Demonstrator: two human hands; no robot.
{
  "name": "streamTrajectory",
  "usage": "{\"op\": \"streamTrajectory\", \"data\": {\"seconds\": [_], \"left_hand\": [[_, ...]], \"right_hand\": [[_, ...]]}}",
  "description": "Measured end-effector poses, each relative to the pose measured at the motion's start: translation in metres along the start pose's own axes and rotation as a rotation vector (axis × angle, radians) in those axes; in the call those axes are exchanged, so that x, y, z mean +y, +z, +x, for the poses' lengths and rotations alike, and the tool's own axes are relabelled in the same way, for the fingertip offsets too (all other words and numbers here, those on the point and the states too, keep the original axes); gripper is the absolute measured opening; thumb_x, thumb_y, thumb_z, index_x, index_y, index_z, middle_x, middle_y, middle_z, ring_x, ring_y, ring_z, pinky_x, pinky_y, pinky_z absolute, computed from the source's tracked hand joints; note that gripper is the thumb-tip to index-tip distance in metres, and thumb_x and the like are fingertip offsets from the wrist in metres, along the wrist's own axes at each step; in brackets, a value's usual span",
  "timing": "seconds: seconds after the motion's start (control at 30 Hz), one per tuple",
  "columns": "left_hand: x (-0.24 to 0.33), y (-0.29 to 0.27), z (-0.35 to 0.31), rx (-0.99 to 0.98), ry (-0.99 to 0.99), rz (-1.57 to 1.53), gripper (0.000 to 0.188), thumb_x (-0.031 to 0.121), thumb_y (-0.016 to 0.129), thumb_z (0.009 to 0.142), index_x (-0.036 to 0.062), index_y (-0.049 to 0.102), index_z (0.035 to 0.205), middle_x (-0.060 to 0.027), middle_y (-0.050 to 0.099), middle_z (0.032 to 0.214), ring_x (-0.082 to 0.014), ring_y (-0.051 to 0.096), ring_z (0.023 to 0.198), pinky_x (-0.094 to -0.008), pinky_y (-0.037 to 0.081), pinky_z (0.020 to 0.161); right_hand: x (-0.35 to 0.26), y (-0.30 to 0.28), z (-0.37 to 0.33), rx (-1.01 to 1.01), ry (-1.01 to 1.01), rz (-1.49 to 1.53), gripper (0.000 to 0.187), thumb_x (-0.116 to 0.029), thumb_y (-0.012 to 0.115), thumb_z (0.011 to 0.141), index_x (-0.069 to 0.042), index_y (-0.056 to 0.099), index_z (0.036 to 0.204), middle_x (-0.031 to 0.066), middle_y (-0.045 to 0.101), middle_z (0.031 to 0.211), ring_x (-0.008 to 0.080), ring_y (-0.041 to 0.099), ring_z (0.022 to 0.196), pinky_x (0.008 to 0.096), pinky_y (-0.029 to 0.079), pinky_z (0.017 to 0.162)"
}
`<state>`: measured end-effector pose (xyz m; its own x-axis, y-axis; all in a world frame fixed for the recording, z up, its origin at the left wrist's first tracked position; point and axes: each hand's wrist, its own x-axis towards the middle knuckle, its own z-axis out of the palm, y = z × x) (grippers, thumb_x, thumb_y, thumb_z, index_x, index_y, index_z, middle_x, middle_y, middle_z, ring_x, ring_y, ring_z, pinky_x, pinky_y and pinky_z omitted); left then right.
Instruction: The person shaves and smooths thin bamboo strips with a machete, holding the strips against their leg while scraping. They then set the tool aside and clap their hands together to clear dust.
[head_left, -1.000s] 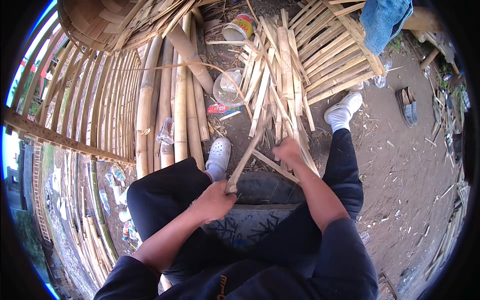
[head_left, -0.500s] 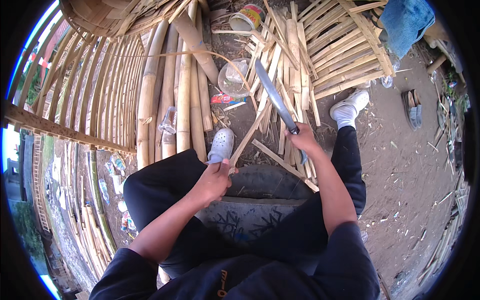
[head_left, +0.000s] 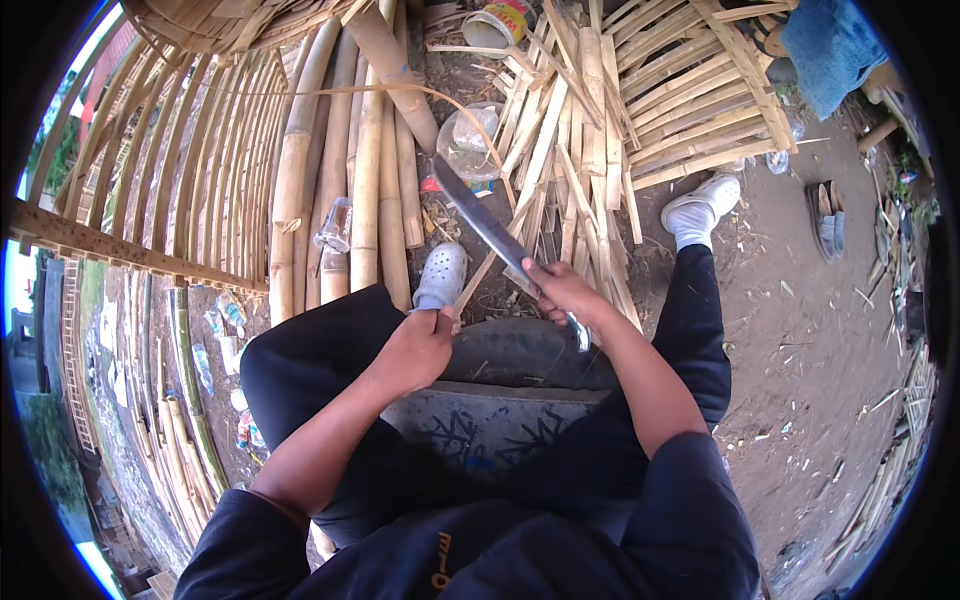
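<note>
Right hand (head_left: 565,292) clamped on the knife (head_left: 482,222), aiming it forward; left hand (head_left: 415,352) closed, probably round that stick (head_left: 473,286) to steady it.

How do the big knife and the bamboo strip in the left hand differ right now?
The knife shows dark grey metal, while the bamboo strip is pale tan. The knife is in the right hand; the bamboo strip is in the left hand. From the hands, the knife slants up toward the picture's left, the bamboo strip up toward its right. Both are long and narrow.
</note>
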<state>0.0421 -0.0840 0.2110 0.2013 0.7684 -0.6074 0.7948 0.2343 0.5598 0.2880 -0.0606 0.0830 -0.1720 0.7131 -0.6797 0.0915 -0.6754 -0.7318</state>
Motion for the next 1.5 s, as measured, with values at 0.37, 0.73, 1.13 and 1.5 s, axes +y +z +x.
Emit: {"op": "streamTrajectory", "data": {"seconds": [0.37,0.73,1.13,1.5], "left_hand": [[0.012,-0.005,0.005,-0.042,-0.196,-0.424,0.045,0.04,0.034,0.104,0.0016,0.056,0.104,-0.0021,0.05,0.064,-0.0133,0.042,0.043,-0.0286,0.038,0.042],[0.02,-0.004,0.02,0.013,-0.212,-0.828,0.038,0.043,0.032,0.106,0.012,0.053,0.111,0.0063,0.032,0.064,-0.0037,0.022,0.045,-0.0219,0.019,0.039],[0.097,0.034,0.041,-0.044,-0.154,-0.517,0.032,0.035,0.046,0.103,0.0071,0.046,0.119,-0.0012,0.048,0.079,-0.0065,0.032,0.051,-0.0231,0.026,0.041],[0.234,0.0,0.085,0.044,0.122,-0.36,0.022,0.026,0.045,0.102,0.0042,0.046,0.102,-0.0036,0.05,0.086,-0.0069,0.036,0.054,-0.0215,0.026,0.039]], "right_hand": [[-0.022,0.017,-0.035,-0.082,-0.007,0.163,0.051,-0.055,0.046,0.098,-0.01,0.043,0.077,-0.0027,0.036,0.054,0.0092,0.033,0.038,0.028,0.029,0.035],[-0.007,0.016,-0.05,-0.146,-0.041,0.234,0.049,-0.05,0.046,0.1,-0.006,0.048,0.077,-0.0011,0.037,0.052,0.0115,0.035,0.036,0.0308,0.029,0.034],[0.016,-0.095,-0.051,0.426,-0.028,0.749,0.045,-0.048,0.048,0.1,-0.009,0.048,0.077,0.0007,0.041,0.057,0.0142,0.037,0.041,0.0336,0.034,0.041],[0.019,-0.14,-0.083,0.545,-0.102,0.86,0.045,-0.047,0.049,0.099,-0.007,0.047,0.078,0.0021,0.041,0.057,0.0158,0.035,0.04,0.0346,0.034,0.04]]}}
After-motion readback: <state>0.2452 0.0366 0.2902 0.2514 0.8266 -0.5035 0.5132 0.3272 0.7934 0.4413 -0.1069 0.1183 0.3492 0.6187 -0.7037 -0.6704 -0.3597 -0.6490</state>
